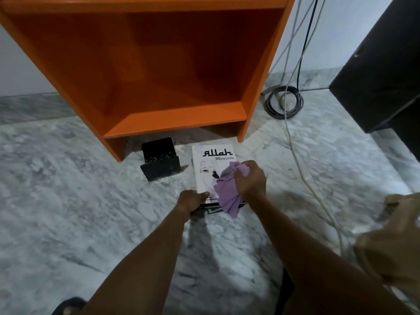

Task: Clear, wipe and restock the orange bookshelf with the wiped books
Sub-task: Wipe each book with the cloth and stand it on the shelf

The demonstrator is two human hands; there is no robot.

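Observation:
The orange bookshelf [159, 64] stands on the marble floor with its lower compartment bare. Just in front of it a small stack of books lies flat, topped by a white book [209, 164] with black lettering. My left hand [192, 200] grips the near left corner of the stack, thumb on the white cover. My right hand [250, 178] holds a bunched purple cloth [227, 194], which drapes over the lower right part of that cover.
A black bookend-like holder [160, 163] sits on the floor left of the books. Coiled dark cables [284, 102] and a white cable [302, 173] run along the right. A dark cabinet [386, 76] stands at far right. My knee [395, 235] is at lower right.

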